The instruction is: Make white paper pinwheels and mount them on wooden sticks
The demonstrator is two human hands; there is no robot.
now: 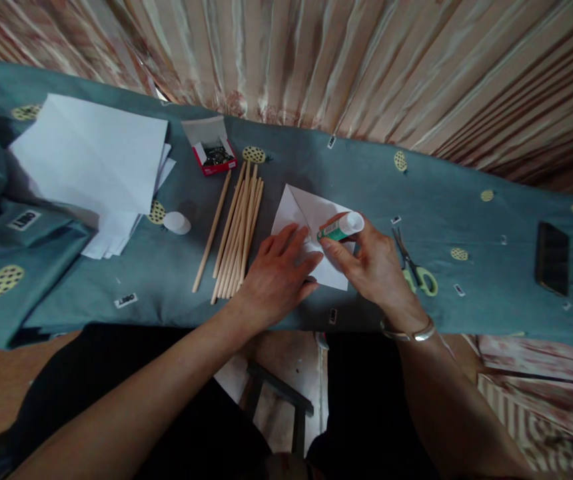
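Note:
A white piece of paper point(326, 210) with creases lies on the cloth in front of me. My left hand point(279, 273) rests on its left part, fingers stretched out and spread. In my right hand point(376, 263) is a white and green glue stick point(339, 228), tilted, its lower end at the middle of the paper. The contact point between glue and paper is partly hidden by my fingers. Just left of my left hand lies a bundle of thin wooden sticks point(239, 233). Green-handled scissors point(414, 267) lie to the right of my right hand.
A stack of white paper point(101, 153) lies at the left, with a white cap point(176, 223) near it. An open red box point(214, 157) holds small dark metallic pieces. A dark phone point(552, 259) lies far right. Pleated curtains point(286, 60) hang behind the cloth-covered table point(441, 200).

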